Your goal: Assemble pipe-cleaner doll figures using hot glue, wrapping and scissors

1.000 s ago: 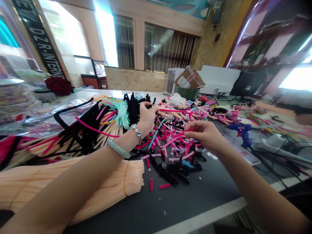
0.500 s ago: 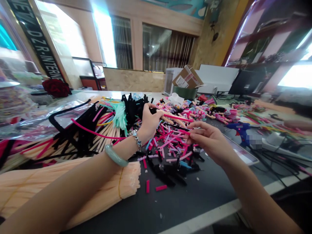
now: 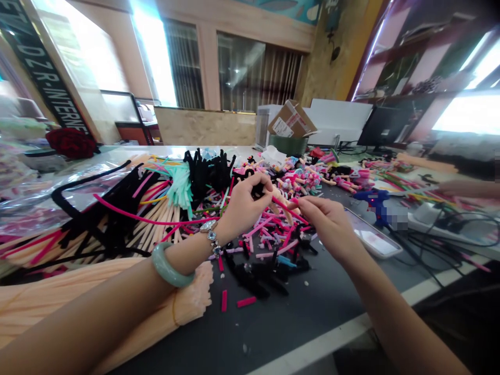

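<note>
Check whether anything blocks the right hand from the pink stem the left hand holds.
Nothing visible does: the right hand touches the pink stem near the left hand. The cut scraps lie below, not between.

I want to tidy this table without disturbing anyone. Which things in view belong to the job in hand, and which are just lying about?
Job, as far as I can judge:
pink pipe cleaner, between left hand and right hand
peach pipe-cleaner bundle
blue glue gun, likely

Seemingly just lying about:
smartphone
cardboard box
dark red flower
</note>
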A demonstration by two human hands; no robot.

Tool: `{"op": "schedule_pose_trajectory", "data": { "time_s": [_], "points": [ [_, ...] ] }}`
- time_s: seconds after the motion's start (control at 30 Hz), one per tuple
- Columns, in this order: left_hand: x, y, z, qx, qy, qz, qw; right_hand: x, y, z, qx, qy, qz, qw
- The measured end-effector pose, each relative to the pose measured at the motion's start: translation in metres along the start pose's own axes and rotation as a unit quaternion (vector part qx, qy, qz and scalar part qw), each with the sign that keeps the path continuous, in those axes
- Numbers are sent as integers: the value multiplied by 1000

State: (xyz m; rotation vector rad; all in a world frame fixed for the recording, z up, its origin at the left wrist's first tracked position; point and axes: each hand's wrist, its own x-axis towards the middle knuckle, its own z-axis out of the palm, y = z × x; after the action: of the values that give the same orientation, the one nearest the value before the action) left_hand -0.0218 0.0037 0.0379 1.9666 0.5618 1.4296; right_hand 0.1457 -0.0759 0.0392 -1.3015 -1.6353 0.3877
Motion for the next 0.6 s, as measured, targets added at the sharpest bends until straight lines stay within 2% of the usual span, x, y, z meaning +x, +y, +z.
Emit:
{"op": "schedule_pose_trajectory", "data": {
  "time_s": [0.27, 0.47, 0.6],
  "points": [
    [-4, -4, 3, 13, -52, -17, 998, -5, 1, 5, -156, 87, -86, 980],
    [-4, 0, 3, 24, -66, -22, 997, -7, 1, 7, -209, 92, -91, 969],
    [-4, 5, 4, -11, -100, -32, 994, -7, 2, 8, -233, 95, -102, 962]
  ]
}}
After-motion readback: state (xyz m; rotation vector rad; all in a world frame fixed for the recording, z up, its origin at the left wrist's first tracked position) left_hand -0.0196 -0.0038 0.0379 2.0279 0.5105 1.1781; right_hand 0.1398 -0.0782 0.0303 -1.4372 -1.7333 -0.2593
